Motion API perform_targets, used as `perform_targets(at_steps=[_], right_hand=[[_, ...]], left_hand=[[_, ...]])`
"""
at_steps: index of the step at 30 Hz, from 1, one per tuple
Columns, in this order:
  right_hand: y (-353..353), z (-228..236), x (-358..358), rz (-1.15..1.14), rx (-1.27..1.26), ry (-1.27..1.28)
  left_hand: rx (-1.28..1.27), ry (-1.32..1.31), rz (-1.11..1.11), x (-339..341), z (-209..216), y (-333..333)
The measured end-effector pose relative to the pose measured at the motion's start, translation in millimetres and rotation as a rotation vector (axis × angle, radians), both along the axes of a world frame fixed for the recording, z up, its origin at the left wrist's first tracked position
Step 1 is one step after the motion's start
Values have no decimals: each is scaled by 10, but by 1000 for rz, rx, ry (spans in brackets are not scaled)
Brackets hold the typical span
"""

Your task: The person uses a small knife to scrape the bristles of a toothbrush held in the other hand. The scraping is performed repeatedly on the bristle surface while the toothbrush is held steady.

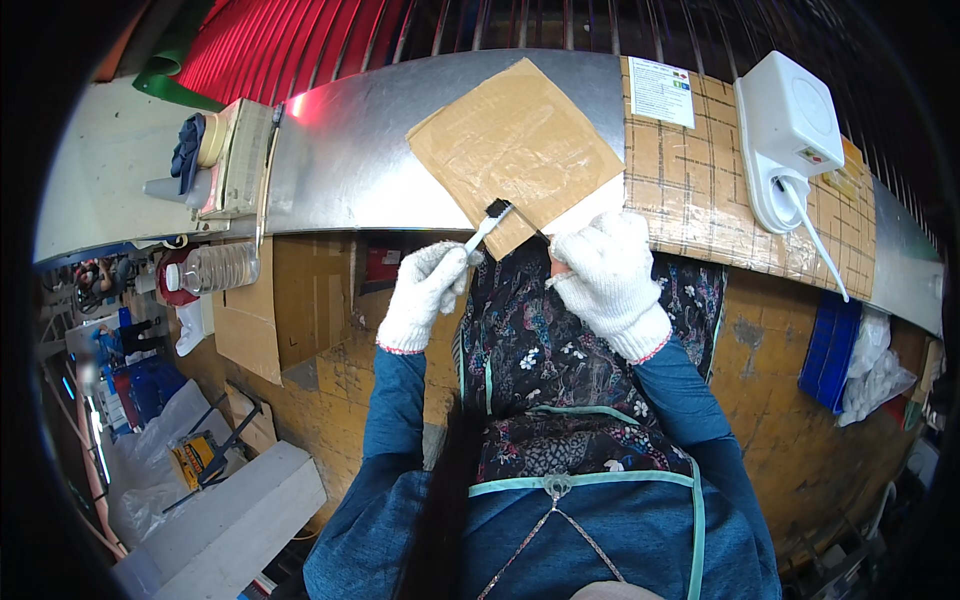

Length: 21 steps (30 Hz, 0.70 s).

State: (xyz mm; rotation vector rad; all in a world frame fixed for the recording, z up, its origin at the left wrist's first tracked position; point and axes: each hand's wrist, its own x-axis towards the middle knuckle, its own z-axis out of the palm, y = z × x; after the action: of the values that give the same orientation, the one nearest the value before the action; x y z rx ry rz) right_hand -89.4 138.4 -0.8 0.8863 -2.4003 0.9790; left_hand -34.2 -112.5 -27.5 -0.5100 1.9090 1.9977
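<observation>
My left hand (425, 292), in a white knit glove, is closed on a slim pale stick (485, 231) with a black block-like end, perhaps a small brush. Opposite it, my gloved right hand (612, 282) grips a thin dark-shafted tool (541, 236) with an orange-red end showing at the fingers. The shaft points toward the black end; I cannot tell whether they touch. Both hands are over the near edge of the bench. Under the two items lies a square brown cardboard sheet (520, 135), turned cornerwise, its near corner overhanging the edge.
The metal bench (345, 150) runs across the front. A taped cardboard sheet (690, 180) at right carries a white device (790, 110) with a pale rod leaning out. At left are a small box (240, 160), a clear bottle (220, 268) and tape rolls (213, 140). A blue bin (830, 350) sits lower right.
</observation>
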Motion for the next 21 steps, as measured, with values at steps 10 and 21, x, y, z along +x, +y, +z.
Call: perform_targets(at_steps=[10, 21], right_hand=[[3, 36, -3, 31, 78, 35], [-33, 237, -16, 117, 316, 11]], left_hand=[[-191, 37, 15, -2, 134, 82], [-180, -11, 19, -5, 128, 62]])
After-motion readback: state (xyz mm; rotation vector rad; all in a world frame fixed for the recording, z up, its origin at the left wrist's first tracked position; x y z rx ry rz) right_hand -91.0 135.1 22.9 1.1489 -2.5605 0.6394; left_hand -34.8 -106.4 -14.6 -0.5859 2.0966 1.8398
